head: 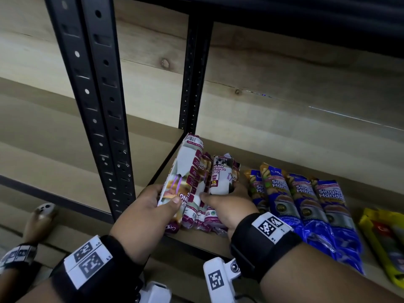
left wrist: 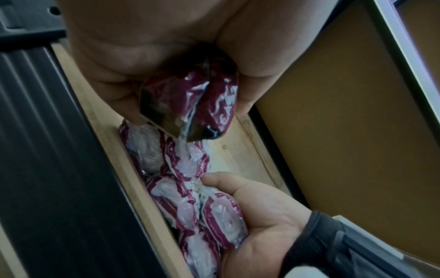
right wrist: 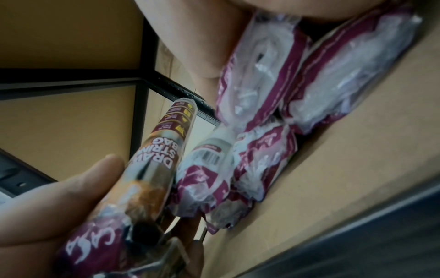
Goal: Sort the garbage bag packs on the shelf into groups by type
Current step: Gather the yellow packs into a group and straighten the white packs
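Maroon drawstring packs (head: 213,193) lie bunched at the left end of the shelf (head: 295,162), just inside the black corner post (head: 102,119). Their long axes run front to back, one rolled end toward the shelf's front edge and the other toward the wooden back wall. The left wrist view shows those rolled ends stacked in more than one layer.

The left hand (head: 150,206) grips one more maroon pack (head: 185,171), thumb on top near its lower end and fingers curled beneath. This pack points away from the person toward the back corner, its far end raised higher than the near end, and it sits just left of the bunch, touching it.

The right hand (head: 227,206) rests on the near part of the bunch. Its thumb presses the front of one pack, and its fingers curl around the right side of the group; the left wrist view shows the palm cupping the rolled ends.

Blue packs (head: 303,204) marked "Singlet Handle" lie side by side to the right of the bunch, also lengthwise front to back, fanning slightly rightward. Further right, a yellow pack (head: 384,241) lies on the same shelf, apart from the blue ones.
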